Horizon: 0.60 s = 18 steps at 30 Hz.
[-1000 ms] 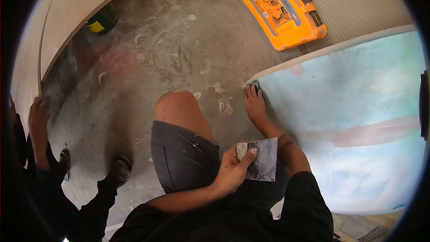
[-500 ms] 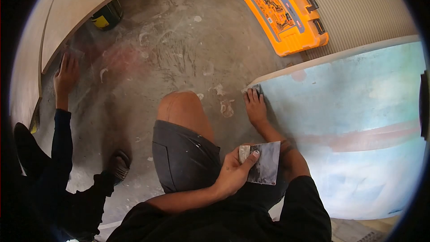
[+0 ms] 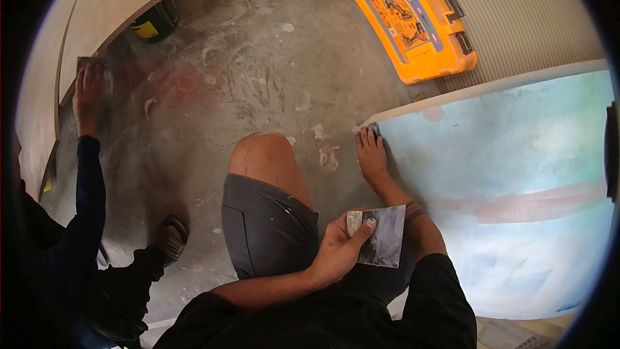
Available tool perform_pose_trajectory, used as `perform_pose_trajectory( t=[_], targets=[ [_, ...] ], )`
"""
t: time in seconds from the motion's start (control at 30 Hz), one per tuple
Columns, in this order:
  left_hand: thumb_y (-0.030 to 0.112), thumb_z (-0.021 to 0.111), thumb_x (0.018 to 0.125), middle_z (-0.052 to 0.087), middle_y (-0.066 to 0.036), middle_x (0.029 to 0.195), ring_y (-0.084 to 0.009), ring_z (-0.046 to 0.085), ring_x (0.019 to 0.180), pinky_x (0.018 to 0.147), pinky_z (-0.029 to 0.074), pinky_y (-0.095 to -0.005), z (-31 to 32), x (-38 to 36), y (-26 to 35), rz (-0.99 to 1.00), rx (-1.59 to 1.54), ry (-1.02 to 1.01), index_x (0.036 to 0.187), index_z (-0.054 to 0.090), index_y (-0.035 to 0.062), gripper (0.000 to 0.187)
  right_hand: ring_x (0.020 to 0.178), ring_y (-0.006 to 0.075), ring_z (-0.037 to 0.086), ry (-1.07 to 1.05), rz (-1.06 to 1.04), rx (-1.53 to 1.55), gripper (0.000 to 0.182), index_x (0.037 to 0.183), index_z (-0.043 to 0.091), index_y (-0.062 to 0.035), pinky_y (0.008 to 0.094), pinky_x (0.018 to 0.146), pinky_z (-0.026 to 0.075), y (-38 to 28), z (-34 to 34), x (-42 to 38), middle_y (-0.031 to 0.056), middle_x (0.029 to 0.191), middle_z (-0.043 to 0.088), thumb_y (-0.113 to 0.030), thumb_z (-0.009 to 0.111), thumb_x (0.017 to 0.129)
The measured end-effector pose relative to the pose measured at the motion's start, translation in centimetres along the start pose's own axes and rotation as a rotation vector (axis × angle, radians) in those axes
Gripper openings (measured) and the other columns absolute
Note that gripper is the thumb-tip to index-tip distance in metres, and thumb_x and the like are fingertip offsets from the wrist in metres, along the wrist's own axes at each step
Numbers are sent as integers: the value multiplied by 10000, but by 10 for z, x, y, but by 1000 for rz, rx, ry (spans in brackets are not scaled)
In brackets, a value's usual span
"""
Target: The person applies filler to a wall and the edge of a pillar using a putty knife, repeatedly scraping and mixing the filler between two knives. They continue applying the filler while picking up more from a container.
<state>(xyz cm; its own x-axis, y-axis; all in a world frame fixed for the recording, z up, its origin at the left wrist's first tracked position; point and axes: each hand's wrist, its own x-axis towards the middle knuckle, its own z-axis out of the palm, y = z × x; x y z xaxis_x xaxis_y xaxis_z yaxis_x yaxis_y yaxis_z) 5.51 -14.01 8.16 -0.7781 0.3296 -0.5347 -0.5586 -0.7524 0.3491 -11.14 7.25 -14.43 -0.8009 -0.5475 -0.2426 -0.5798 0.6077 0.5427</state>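
Note:
In the head view my left hand [image 3: 337, 245] is closed around a broad, square putty scraper [image 3: 385, 239]. Its grey blade carries dark smears, and a pale strip lies along the gripped side. My thumb presses on the face of the blade. Farther forward, my right hand [image 3: 371, 155] reaches the near corner of a painted panel [image 3: 516, 136] in pale blue and green. Its fingers are bent over a small dark flat piece [image 3: 374, 129] against the panel's edge; most of that piece is hidden under them.
An orange tool case [image 3: 413, 22] lies beyond the panel, by a ribbed surface [image 3: 523, 6]. At left, a co-worker's hand [image 3: 87, 94] holds a dark flat piece [image 3: 92, 62] beside a curved wooden board [image 3: 97, 22]. A dark bucket [image 3: 155, 22] stands under that board.
The co-worker's hand has moved up along the wooden board, and more of its flat piece shows. The view has shifted slightly; my hands stay nearly in place.

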Motion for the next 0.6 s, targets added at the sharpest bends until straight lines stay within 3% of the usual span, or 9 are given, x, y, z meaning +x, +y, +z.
perform_pose_trajectory(
  t=[0.37, 0.47, 0.6],
  targets=[
    [150, 572, 1026, 664, -21, 996, -72, 596, 904, 807, 495, -240, 0, 1, 1, 36, -24, -13, 1161, 600, -26, 223, 1386, 294, 374, -8, 15, -103, 550, 1434, 468, -38, 466, 1076, 335, -7, -2, -16, 139, 1490, 423, -207, 542, 916],
    [174, 577, 1021, 673, -66, 978, -105, 643, 858, 747, 546, -270, 0, 2, 2, 30, 44, 6, 1159, 575, -25, 242, 1381, 295, 383, -39, 35, -80, 546, 1431, 466, -33, 467, 1074, 340, -12, -13, -21, 139, 1487, 427, -203, 537, 918],
    [147, 567, 1028, 658, -20, 997, -66, 587, 896, 807, 495, -238, 6, -3, 8, -3, -15, -7, 1157, 600, -25, 217, 1380, 293, 383, 45, 16, -6, 530, 1415, 483, -31, 464, 1074, 339, -10, -12, -18, 143, 1485, 430, -206, 534, 917]
  ],
)
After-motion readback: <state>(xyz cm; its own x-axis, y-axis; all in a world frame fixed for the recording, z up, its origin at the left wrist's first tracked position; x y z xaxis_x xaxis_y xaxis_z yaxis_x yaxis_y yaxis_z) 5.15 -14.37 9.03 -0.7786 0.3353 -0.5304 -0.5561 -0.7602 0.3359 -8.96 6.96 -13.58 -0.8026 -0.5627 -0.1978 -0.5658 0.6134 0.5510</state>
